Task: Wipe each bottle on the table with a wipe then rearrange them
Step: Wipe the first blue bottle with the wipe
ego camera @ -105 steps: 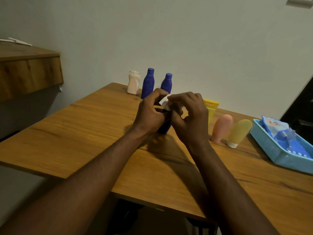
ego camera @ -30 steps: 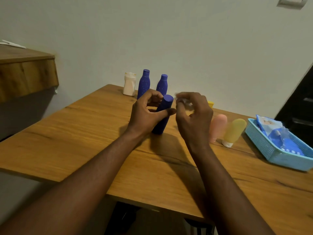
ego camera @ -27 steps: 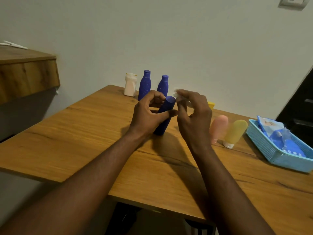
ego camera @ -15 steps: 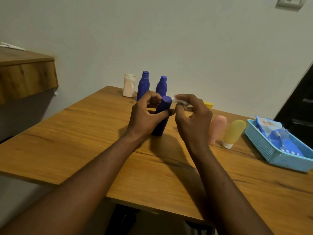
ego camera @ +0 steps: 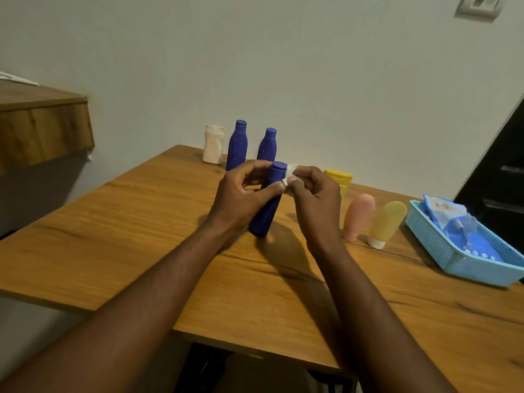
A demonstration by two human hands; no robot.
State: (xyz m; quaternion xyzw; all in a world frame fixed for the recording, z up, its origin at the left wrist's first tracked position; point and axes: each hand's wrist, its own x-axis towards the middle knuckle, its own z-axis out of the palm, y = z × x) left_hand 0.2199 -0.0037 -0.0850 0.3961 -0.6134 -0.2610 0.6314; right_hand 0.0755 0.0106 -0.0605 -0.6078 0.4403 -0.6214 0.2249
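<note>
The right hand (ego camera: 314, 205) pinches a small folded wipe (ego camera: 290, 172) between thumb and fingertips (ego camera: 304, 173). The wipe touches the bottle (ego camera: 265, 217) just under its cap. A second ago that hand and the wipe stood clear of the bottle, with a gap showing between them; that gap is now closed. The left hand (ego camera: 241, 199) is curled round the bottle's upper half, thumb across the front, as it was then. The bottle leans, cap toward the right hand, and its base seems to rest on the table (ego camera: 141, 236) near the middle.

I judge that wiping resumes at the neck, so this bottle is not ready to be set in place.

Behind the hands, a white bottle (ego camera: 213, 146), a tall blue bottle (ego camera: 237, 146) and a short blue bottle (ego camera: 267, 147) stand by the wall. A yellow bottle (ego camera: 338, 177) is partly hidden behind the right hand. Further right, a pink tube (ego camera: 358, 217) and a yellow tube (ego camera: 387, 222) stand cap-down. Beyond them is a basket (ego camera: 442, 251) holding a pack (ego camera: 448, 214). Whether any of those bottles are wiped, I cannot tell.
</note>
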